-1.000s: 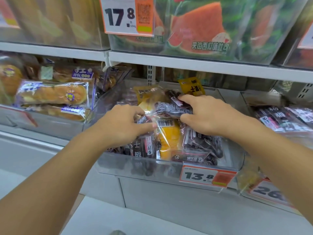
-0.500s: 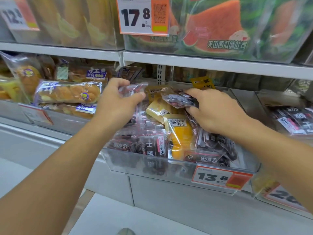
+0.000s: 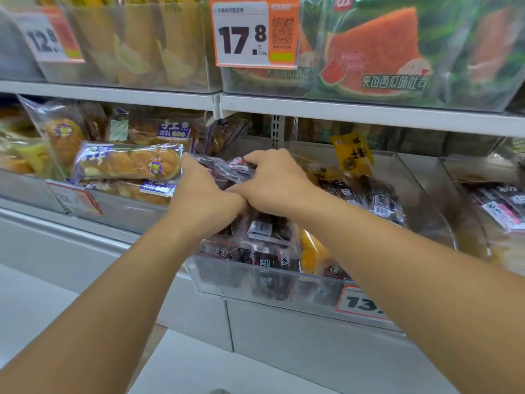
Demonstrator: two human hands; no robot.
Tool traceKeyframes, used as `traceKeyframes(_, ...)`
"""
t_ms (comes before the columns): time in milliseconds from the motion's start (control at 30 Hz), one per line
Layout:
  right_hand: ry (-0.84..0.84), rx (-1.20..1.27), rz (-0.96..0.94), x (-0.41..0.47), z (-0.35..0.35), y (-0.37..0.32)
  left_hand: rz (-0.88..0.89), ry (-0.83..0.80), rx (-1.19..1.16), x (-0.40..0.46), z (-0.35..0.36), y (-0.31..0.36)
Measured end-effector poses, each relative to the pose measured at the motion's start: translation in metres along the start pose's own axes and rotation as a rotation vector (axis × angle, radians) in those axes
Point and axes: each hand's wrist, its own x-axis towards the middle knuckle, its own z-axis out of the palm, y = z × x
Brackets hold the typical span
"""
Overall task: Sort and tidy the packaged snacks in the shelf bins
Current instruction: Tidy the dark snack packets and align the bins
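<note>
A clear plastic bin [image 3: 227, 282] on the middle shelf holds several dark snack packets [image 3: 264, 231] and some yellow ones [image 3: 312, 251]. My left hand [image 3: 199, 191] and my right hand [image 3: 278, 180] meet over the bin's back left part. Both grip the same dark clear-wrapped packet [image 3: 224, 169], my left at its left edge, my right from above with fingers curled over its top. A yellow packet [image 3: 352, 153] stands upright at the bin's back.
The bin to the left holds bread rolls in clear wrap [image 3: 127, 163]. A bin of dark packets [image 3: 500, 209] sits to the right. The shelf above carries watermelon toast bags [image 3: 383, 52] and price tags [image 3: 255, 32]. An orange price tag [image 3: 360, 304] hangs on the bin's front.
Both hands have moved left and back together. The left hand came down from its raised spot, and the right hand brought its packet across to meet it.
</note>
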Motion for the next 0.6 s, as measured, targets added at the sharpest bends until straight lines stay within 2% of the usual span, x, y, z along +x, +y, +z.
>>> traceKeyframes(133,-0.264,0.380,0.097,-0.011,-0.015,0.001,0.028,0.001,-0.141,-0.005,-0.003,0.001)
traceKeyframes(200,-0.304,0.386,0.081,-0.016,-0.024,0.009,0.082,0.099,-0.059,-0.008,-0.003,0.005)
traceKeyframes(300,-0.294,0.238,-0.001,-0.022,-0.039,0.019,0.269,0.151,0.376,-0.013,0.003,0.009)
traceKeyframes(367,-0.209,0.066,-0.067,-0.028,-0.056,0.031,0.293,0.057,0.628,-0.014,0.009,0.009)
traceKeyframes(433,-0.128,-0.248,-0.102,-0.031,-0.075,0.052,0.310,-0.092,0.788,-0.014,0.017,0.008)
traceKeyframes(500,-0.164,-0.549,-0.069,-0.033,-0.088,0.075,0.315,-0.201,0.876,-0.012,0.021,0.008)
traceKeyframes(533,-0.215,-0.609,-0.046,-0.034,-0.088,0.084,0.308,-0.223,0.869,-0.010,0.021,0.008)
traceKeyframes(600,-0.331,-0.569,-0.006,-0.035,-0.082,0.094,0.324,-0.220,0.835,-0.003,0.020,0.007)
